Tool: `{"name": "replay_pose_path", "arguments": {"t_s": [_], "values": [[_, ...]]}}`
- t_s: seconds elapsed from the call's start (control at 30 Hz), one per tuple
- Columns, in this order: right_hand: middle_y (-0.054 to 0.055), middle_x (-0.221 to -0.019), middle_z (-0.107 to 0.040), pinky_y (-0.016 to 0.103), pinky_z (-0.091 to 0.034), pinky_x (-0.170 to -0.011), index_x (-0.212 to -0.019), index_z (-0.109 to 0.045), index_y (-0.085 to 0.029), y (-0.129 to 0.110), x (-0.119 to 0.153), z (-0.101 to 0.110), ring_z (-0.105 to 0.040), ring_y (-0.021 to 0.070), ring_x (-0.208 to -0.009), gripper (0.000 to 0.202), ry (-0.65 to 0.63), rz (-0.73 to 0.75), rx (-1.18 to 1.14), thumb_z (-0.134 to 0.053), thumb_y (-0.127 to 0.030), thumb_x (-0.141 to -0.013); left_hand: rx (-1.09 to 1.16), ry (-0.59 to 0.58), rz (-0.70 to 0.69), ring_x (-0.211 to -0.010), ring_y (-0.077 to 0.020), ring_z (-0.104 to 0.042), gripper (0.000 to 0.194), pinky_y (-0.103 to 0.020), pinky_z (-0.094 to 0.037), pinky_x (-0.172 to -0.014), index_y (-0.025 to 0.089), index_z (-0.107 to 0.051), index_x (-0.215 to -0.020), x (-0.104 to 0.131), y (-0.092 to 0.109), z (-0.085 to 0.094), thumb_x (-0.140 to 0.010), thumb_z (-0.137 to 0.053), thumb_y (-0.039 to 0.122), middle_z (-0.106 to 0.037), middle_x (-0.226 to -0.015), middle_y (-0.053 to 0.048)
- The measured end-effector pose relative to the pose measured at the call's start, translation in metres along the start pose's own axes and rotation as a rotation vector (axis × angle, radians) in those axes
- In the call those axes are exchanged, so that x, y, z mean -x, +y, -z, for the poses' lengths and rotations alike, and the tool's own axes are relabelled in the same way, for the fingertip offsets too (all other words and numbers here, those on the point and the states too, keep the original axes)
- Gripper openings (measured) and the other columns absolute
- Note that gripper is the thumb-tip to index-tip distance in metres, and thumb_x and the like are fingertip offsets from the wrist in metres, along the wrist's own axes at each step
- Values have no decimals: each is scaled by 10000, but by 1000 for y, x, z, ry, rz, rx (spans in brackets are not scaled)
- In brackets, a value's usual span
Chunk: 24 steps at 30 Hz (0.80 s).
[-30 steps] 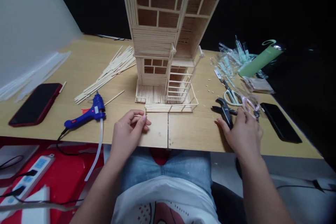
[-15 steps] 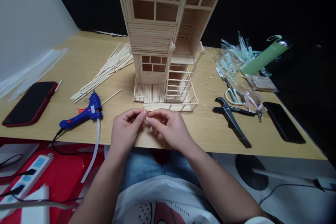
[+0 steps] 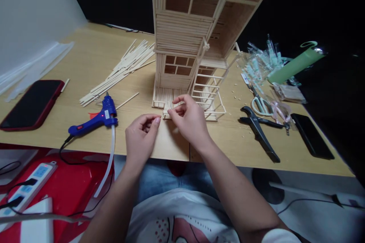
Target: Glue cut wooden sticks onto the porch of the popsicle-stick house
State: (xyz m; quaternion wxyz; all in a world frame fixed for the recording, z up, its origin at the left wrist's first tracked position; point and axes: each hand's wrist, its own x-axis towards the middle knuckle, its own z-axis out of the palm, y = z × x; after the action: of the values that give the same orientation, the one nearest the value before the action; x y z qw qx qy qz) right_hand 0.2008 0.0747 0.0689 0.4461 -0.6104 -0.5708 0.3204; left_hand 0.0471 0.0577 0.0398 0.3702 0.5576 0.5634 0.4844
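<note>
A tall stick house (image 3: pixel 179 30) with window frames, a small ladder and a low railing stands on the wooden table. My right hand (image 3: pixel 189 119) is at the front edge of its base, thumb and fingertips close to the railing; whatever it pinches is too small to make out. To its left, just in front of the base, my left hand (image 3: pixel 142 134) has thumb and index finger pressed together, and anything between them is hidden. A blue glue gun (image 3: pixel 97 119) lies left of my left hand, near a pile of thin sticks (image 3: pixel 122 70).
Black cutters (image 3: pixel 261 133), white-handled scissors (image 3: pixel 261 105) and a black phone (image 3: pixel 312 136) lie at the right, with plastic packets and a green bottle (image 3: pixel 296 64) behind. A red-cased phone (image 3: pixel 31 104) lies at the left.
My hands have parted. The right one has moved forward to the base's front edge, while the left stays nearer the table edge. The view has shifted, so the house appears further right.
</note>
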Motion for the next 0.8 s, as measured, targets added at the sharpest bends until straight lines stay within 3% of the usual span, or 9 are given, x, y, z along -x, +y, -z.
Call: {"name": "replay_pose_path", "arguments": {"t_s": [0.37,0.8], "values": [[-48,-659,-649,301,-459,-676,-922,-540,-238,0,-16,-10,-649,168,-639,175,-31,-28,230,-662,-178,-813,-3,-42,-44,-725,-146,-664,192,-247,-516,-678,175,-756,-900,0,-5,2,-887,-677,349,-760,-841,-33],[-61,-668,-660,301,-416,-721,-931,-532,-232,-9,-21,-8,-626,167,-664,197,-105,10,310,-638,-125,-805,12,-53,-32,-708,-143,-662,197,-238,-514,-667,170,-759,-905,1,-4,3,-887,-667,343,-767,-831,-33]]}}
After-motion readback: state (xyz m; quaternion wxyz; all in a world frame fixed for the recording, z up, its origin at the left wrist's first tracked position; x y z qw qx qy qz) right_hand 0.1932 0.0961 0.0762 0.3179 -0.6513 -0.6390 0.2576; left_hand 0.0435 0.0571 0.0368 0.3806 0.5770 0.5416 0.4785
